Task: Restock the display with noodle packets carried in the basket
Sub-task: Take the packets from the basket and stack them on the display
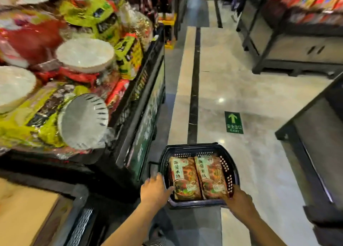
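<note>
Noodle packets (198, 177): two, flat and side by side in the basket (191, 146) on the floor just ahead of you. Their long axes ran away from you, near ends toward your hands.

Left hand (155, 189): at the basket's left rim, fingers spread and loose. One tip touched the near corner of the left packet, and it gripped nothing.

Right hand (239, 202): fingers lay on the near right corner of the right packet. You could not tell from the view whether they had closed on it.

Each hand sat nearer its own packet, so a lift would likely start from the near ends, one packet per hand.

Display (133, 93): up and to your left, close beside the basket and already heaped with bagged goods. The carry would probably run leftward and upward.

Farther on, an exit sticker (233, 122) lay on the aisle floor.
</note>
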`<action>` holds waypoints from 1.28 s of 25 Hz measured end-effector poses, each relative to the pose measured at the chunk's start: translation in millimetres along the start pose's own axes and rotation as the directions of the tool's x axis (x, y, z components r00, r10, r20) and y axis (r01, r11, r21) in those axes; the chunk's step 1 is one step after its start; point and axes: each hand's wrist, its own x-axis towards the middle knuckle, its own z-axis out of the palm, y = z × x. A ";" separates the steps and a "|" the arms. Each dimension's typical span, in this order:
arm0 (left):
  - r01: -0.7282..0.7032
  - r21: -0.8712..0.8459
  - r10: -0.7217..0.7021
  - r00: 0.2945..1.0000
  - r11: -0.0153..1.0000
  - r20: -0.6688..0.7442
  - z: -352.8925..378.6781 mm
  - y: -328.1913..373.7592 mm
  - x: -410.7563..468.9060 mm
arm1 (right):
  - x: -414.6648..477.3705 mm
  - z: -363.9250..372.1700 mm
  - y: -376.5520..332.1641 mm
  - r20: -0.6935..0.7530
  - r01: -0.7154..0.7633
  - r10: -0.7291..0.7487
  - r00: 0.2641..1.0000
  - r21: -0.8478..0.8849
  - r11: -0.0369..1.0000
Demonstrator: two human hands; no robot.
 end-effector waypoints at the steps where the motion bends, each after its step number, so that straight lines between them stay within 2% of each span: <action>1: 0.008 0.001 -0.008 1.000 1.000 0.018 -2.9 0.1 9.9 | 5.1 -1.3 -2.1 0.005 -0.011 0.012 1.000 -0.019 1.000; 4: 0.024 0.032 -0.026 0.997 0.999 0.070 -6.9 -2.0 42.7 | 28.3 7.7 -2.9 0.022 -0.070 0.071 0.997 -0.010 0.997; 8: 0.062 0.079 -0.073 0.987 0.995 0.140 2.0 8.0 85.9 | 87.1 40.6 26.6 0.155 -0.136 0.131 0.979 0.019 0.991; 12: 0.086 0.085 -0.102 0.974 0.993 0.203 24.4 37.2 124.1 | 133.0 41.4 37.7 0.217 -0.108 0.116 0.969 -0.046 0.993; 17: 0.148 0.092 -0.169 0.937 0.985 0.307 80.5 70.7 188.2 | 211.3 51.0 81.1 0.303 -0.080 0.104 0.947 -0.091 0.993; 20: 0.175 0.098 -0.198 0.925 0.980 0.326 114.2 77.2 224.3 | 262.8 77.1 124.9 0.339 -0.127 0.160 0.927 -0.119 0.985; 22: 0.235 0.038 -0.234 0.912 0.971 0.338 142.6 74.9 251.0 | 295.9 87.8 136.8 0.374 -0.150 0.185 0.909 -0.122 0.981; 24: 0.313 -0.001 -0.293 0.888 0.950 0.354 176.0 63.8 279.7 | 324.5 95.6 133.2 0.399 -0.151 0.171 0.901 -0.082 0.985; 27: 0.434 -0.030 -0.396 0.847 0.900 0.356 225.1 50.9 321.4 | 374.0 121.2 132.0 0.345 -0.153 0.136 0.929 0.023 0.988; 30: 0.572 -0.121 -0.508 0.792 0.811 0.338 260.0 43.6 354.2 | 418.8 149.8 128.0 0.255 -0.261 0.214 0.943 0.167 0.951; 32: 0.619 -0.216 -0.537 0.773 0.755 0.338 282.9 35.5 371.4 | 442.0 173.7 130.8 0.250 -0.329 0.269 0.930 0.239 0.913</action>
